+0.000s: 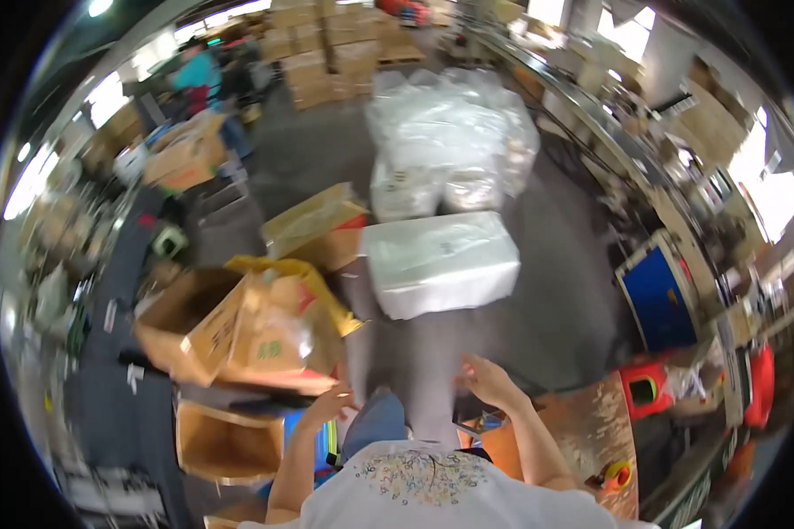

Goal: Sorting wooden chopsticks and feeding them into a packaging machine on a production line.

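Observation:
My left hand [330,406] hangs beside my leg, close to the lower edge of a cardboard carton [278,335]. Its fingers look loosely apart, with nothing seen in them; whether they touch the carton I cannot tell. Out in front on the other side, my right hand [487,381] is held above the floor, slightly blurred, fingers apart and holding nothing visible. It is nearest to a worn brown tabletop [591,423]. Ahead of both hands lies a white wrapped block-shaped package [441,264] on the grey floor.
Large clear plastic-wrapped bundles [445,132] stand behind the white package. Open cartons [190,304] and a yellow bag [326,295] crowd the left. A red tape dispenser [617,476] lies on the tabletop. A blue panel [657,295] stands right. Another person [198,75] is far left.

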Available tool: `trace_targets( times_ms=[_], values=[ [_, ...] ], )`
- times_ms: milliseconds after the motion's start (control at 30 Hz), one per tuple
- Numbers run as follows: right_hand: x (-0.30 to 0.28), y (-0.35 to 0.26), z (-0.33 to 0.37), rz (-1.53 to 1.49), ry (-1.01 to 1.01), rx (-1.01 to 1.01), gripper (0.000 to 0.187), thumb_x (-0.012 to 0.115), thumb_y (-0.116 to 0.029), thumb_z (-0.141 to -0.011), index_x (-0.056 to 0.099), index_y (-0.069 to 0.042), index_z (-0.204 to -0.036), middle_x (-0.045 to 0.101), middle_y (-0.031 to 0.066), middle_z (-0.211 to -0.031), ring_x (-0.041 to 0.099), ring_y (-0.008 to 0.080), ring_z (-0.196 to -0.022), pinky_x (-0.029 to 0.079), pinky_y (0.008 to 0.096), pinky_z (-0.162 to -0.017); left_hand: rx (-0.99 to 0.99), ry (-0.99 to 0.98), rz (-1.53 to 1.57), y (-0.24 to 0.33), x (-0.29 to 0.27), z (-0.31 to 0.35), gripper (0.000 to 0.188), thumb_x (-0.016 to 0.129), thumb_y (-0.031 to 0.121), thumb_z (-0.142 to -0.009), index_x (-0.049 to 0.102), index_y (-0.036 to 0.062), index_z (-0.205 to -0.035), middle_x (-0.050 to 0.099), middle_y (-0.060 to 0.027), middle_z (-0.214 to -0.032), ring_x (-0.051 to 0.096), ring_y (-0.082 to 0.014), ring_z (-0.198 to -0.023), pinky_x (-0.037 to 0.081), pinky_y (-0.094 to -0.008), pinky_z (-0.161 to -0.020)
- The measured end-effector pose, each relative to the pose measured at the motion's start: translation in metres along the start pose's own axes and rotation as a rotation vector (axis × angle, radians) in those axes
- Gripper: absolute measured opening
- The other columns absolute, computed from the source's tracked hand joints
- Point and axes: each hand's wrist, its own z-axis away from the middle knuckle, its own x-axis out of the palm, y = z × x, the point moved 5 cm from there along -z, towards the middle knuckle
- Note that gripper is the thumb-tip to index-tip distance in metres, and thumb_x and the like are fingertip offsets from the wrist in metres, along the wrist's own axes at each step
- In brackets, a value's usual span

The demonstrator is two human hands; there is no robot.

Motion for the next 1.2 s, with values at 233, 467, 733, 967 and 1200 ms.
trace_targets(
  times_ms=[233,467,733,967,1200],
  values=[
    [-0.112,0.15,-0.057,0.072,0.437,0.376,0.053,0.062,-0.041,-0.08,0.051,0.0,-0.113,0.061,0.0173,-0.098,0.06,0.0301,-0.091,0.047,0.0368,-0.077,-0.152,-0.059,-0.122,0.153,0.031,-0.237,0.032,0.053,0.029,-0.088,0.054,0.0045,-0.109,0.062,-0.0105,-0.072,0.06,-0.0163,-0.061,0.048,-0.025,-0.057],
    [-0.146,0.248,0.041,-0.475,0.614,0.925,0.061,0.06,-0.046,-0.08,0.05,0.002,-0.117,0.062,0.0186,-0.096,0.06,0.0308,-0.091,0.047,0.0361,-0.078,0.086,-0.591,-0.662,0.36,0.318,-0.404,0.033,0.053,0.029,-0.089,0.053,0.0044,-0.111,0.06,-0.0059,-0.078,0.058,-0.0113,-0.066,0.047,-0.0248,-0.06],
    [-0.256,0.391,0.144,-0.311,0.956,1.161,0.057,0.062,-0.043,-0.079,0.053,0.002,-0.112,0.06,0.0193,-0.101,0.058,0.0326,-0.096,0.046,0.0373,-0.079,0.118,-1.098,-0.961,0.37,0.662,-0.454,0.036,0.051,0.023,-0.091,0.046,0.003,-0.121,0.058,-0.0094,-0.107,0.059,-0.0163,-0.089,0.047,-0.0279,-0.078],
    [-0.35,0.534,0.286,-0.714,1.4,1.127,0.054,0.059,-0.045,-0.081,0.055,0.0,-0.111,0.062,0.0182,-0.101,0.058,0.032,-0.098,0.045,0.0354,-0.086,-0.076,-1.302,-1.201,0.37,0.866,-0.484,0.04,0.051,0.029,-0.091,0.046,0.0043,-0.121,0.058,-0.0101,-0.111,0.06,-0.0185,-0.09,0.047,-0.0296,-0.079],
    [-0.227,0.609,0.46,-0.891,2.083,1.736,0.041,0.056,-0.041,-0.085,0.057,-0.001,-0.096,0.063,0.0137,-0.083,0.062,0.0255,-0.075,0.049,0.0346,-0.064,0.118,-1.356,-1.296,0.294,1.153,-0.476,0.04,0.053,0.028,-0.089,0.046,0.006,-0.122,0.058,-0.0099,-0.112,0.06,-0.0174,-0.091,0.047,-0.0296,-0.078]
  ],
)
